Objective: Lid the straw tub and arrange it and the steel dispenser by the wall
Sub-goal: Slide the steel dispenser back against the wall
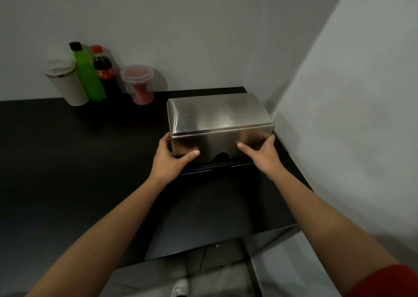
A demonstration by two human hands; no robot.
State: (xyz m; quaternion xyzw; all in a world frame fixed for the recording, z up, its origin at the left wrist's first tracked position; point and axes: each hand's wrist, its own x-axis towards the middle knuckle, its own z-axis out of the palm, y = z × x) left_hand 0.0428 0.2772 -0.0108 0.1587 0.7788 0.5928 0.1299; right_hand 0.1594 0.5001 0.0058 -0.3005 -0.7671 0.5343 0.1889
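Steel dispenser point(220, 120) is sitting on the black bench point(67, 161), near its right edge beside the wall point(339, 93). Left hand point(173, 158) and right hand point(260, 153) are gripping its front corners. Lidded straw tub point(139, 84) is standing by the cola bottle point(105, 72), its label unreadable.

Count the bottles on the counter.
2: a green bottle and a cola bottle, side by side at the back wall, between the tumbler and the straw tub.

Black counter point(67, 161) — steel dispenser point(217, 113), straw tub point(140, 86), 2 bottles point(95, 74), cup point(67, 84).
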